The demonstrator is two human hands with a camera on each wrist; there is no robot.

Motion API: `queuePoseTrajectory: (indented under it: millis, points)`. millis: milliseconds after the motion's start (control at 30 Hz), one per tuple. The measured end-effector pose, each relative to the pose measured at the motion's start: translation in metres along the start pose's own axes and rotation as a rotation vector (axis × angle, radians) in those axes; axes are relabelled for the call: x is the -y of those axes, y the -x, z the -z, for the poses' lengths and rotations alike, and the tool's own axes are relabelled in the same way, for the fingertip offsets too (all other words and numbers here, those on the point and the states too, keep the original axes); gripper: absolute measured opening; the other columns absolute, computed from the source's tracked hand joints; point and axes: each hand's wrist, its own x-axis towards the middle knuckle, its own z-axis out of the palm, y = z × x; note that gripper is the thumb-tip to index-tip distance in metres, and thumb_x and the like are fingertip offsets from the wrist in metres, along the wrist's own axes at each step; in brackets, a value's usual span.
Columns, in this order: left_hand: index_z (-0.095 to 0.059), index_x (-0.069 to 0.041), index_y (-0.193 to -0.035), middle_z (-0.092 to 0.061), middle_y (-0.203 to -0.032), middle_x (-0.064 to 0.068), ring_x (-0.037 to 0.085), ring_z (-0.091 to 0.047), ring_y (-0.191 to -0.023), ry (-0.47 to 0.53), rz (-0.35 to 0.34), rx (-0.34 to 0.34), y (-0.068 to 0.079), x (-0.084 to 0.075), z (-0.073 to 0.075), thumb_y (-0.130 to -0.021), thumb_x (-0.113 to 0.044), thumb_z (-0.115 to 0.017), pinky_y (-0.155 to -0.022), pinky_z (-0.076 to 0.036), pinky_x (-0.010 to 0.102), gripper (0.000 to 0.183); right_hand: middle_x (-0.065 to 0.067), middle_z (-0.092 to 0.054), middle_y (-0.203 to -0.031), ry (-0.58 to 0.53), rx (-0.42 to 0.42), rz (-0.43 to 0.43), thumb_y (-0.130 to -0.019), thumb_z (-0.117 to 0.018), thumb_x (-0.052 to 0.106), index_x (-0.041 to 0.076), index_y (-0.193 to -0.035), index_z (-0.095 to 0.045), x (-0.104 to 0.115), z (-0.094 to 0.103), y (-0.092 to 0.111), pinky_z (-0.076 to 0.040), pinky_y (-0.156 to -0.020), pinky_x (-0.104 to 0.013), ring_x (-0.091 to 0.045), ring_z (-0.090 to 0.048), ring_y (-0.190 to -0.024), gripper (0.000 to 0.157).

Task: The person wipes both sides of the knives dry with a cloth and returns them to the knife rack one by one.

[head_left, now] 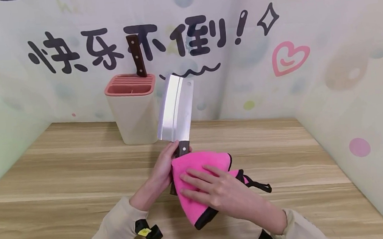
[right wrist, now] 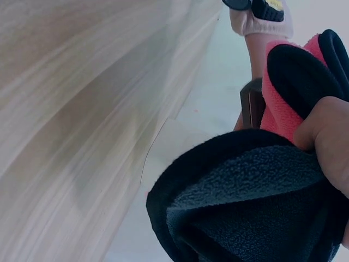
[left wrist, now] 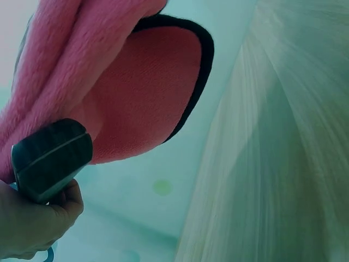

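Observation:
My left hand [head_left: 164,166] grips the dark wooden handle [head_left: 182,148] of a steel cleaver [head_left: 174,109], whose blade points up and away over the wooden table [head_left: 63,176]. A pink cloth [head_left: 195,168] with black trim is folded over the lower handle, and my right hand [head_left: 214,189] holds it there, fingers spread across the top. In the left wrist view the handle's butt [left wrist: 52,158] sticks out under the pink cloth [left wrist: 142,87], above my left hand [left wrist: 32,229]. The right wrist view shows my right hand [right wrist: 327,136] clasping the cloth [right wrist: 275,103], whose dark fleece side [right wrist: 245,202] bulges below, beside the handle [right wrist: 252,106].
A cream knife block [head_left: 133,115] with a pink top stands at the back of the table, one brown-handled knife [head_left: 137,56] in its slots. Decorated walls close the table at the back, left and right. The cloth's black loop [head_left: 260,185] lies on the wood.

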Motion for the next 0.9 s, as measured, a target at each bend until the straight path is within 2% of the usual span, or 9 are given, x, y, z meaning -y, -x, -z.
queuePoseTrajectory:
  millis: [200, 333, 467, 533, 700, 900]
  points:
    - [-0.046, 0.003, -0.106, -0.056, -0.075, -0.003, 0.006, -0.055, -0.064, 0.002, -0.013, -0.048, 0.001, 0.002, -0.004, -0.098, -0.026, -0.028, -0.061, -0.046, 0.019, 0.035, -0.004, -0.052, -0.126, -0.054, 0.018, -0.067, -0.076, -0.064, 0.011, 0.019, -0.118, -0.058, -0.006, -0.002, -0.002, -0.039, -0.096, -0.035, -0.018, -0.045, -0.119, 0.043]
    - [-0.05, 0.001, -0.101, -0.056, -0.075, -0.001, 0.007, -0.056, -0.066, 0.01, -0.026, -0.056, 0.001, 0.003, -0.005, -0.098, -0.03, -0.028, -0.064, -0.047, 0.021, 0.037, -0.005, -0.053, -0.125, -0.063, 0.003, -0.099, -0.08, -0.053, 0.005, 0.017, -0.117, -0.059, -0.01, -0.003, -0.004, -0.038, -0.097, -0.035, -0.019, -0.046, -0.118, 0.04]
    - [-0.05, -0.002, -0.097, -0.055, -0.076, 0.0, 0.008, -0.055, -0.066, -0.01, -0.034, -0.044, 0.002, 0.003, -0.006, -0.098, -0.032, -0.026, -0.065, -0.047, 0.022, 0.039, -0.006, -0.054, -0.124, -0.051, -0.027, -0.127, -0.083, -0.044, 0.007, 0.016, -0.117, -0.059, -0.014, -0.007, -0.005, -0.039, -0.096, -0.034, -0.019, -0.047, -0.116, 0.038]
    - [-0.05, -0.001, -0.101, -0.055, -0.078, 0.0, 0.008, -0.056, -0.067, -0.014, -0.035, -0.034, 0.003, 0.003, -0.006, -0.098, -0.032, -0.026, -0.065, -0.048, 0.022, 0.04, -0.007, -0.053, -0.124, -0.057, -0.036, -0.147, -0.083, -0.047, 0.007, 0.015, -0.117, -0.059, -0.015, -0.008, -0.005, -0.039, -0.095, -0.035, -0.02, -0.048, -0.116, 0.037]
    - [-0.047, 0.002, -0.116, -0.056, -0.082, 0.001, 0.009, -0.058, -0.069, -0.012, -0.023, -0.007, 0.005, 0.004, -0.005, -0.098, -0.032, -0.026, -0.064, -0.05, 0.024, 0.043, -0.008, -0.052, -0.125, -0.086, -0.038, -0.197, -0.077, -0.063, 0.011, 0.013, -0.119, -0.058, -0.02, -0.009, -0.007, -0.039, -0.095, -0.036, -0.021, -0.048, -0.116, 0.042]
    - [-0.047, 0.003, -0.119, -0.059, -0.081, 0.0, 0.008, -0.059, -0.069, -0.017, -0.032, -0.013, 0.005, 0.007, -0.006, -0.098, -0.028, -0.027, -0.063, -0.05, 0.024, 0.042, -0.009, -0.051, -0.126, -0.111, -0.022, -0.237, -0.072, -0.07, 0.007, 0.011, -0.121, -0.055, -0.025, -0.011, -0.007, -0.039, -0.096, -0.036, -0.023, -0.046, -0.118, 0.051]
